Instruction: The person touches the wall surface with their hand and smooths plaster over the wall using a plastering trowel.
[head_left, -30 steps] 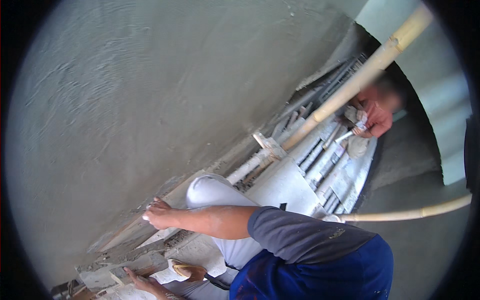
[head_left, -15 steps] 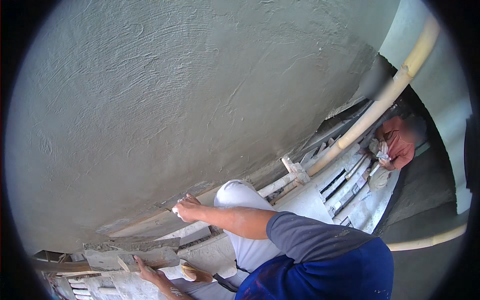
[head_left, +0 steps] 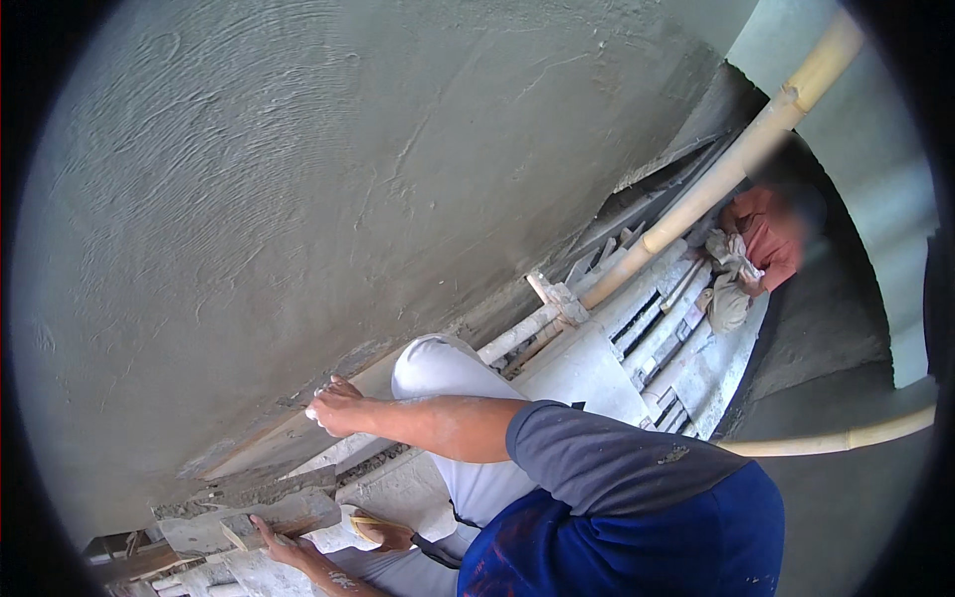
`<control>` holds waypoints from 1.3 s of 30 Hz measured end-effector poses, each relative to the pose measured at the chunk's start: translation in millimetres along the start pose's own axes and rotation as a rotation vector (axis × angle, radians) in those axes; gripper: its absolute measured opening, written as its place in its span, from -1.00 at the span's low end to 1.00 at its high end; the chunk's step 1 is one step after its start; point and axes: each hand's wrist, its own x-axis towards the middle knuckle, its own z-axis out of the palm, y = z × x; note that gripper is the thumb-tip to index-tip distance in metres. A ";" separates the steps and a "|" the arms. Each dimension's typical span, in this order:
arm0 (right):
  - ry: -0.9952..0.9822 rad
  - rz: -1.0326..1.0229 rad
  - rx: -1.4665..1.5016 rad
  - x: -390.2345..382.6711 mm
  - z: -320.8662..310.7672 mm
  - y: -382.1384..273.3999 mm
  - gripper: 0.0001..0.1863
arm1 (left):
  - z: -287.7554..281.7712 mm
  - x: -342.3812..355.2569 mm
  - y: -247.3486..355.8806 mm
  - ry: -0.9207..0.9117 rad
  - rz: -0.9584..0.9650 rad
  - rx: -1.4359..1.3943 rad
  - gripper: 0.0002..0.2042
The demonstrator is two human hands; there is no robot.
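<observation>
My right hand (head_left: 338,406) is closed in front of the lower part of a grey plastered wall (head_left: 269,239). White smears show on its fingers; a thin dark edge lies beside them, but what they grip is hidden. Lower left, my left hand (head_left: 284,549) holds a mortar-stained wooden board (head_left: 189,532) with a block on it, a finger and thumb showing along the block. Grey mortar (head_left: 249,492) lies along the board's upper edge. The board is close to the foot of the wall.
A long bamboo pole (head_left: 711,184) runs diagonally at right, and another pole (head_left: 846,441) crosses lower right. A co-worker in an orange shirt (head_left: 766,244) crouches beyond, holding pale cloth-like material. Splattered planks (head_left: 577,373) with gaps form the platform. My sandalled foot (head_left: 383,532) rests near the board.
The view has shifted, so the wall, pole and co-worker appear farther left. My right hand stays closed near the wall, and my left hand still holds the board.
</observation>
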 end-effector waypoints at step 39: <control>0.171 -0.080 -0.024 0.0 5.9 3.4 -0.87 | 3.8 5.8 -7.2 0.021 -0.010 0.040 -0.37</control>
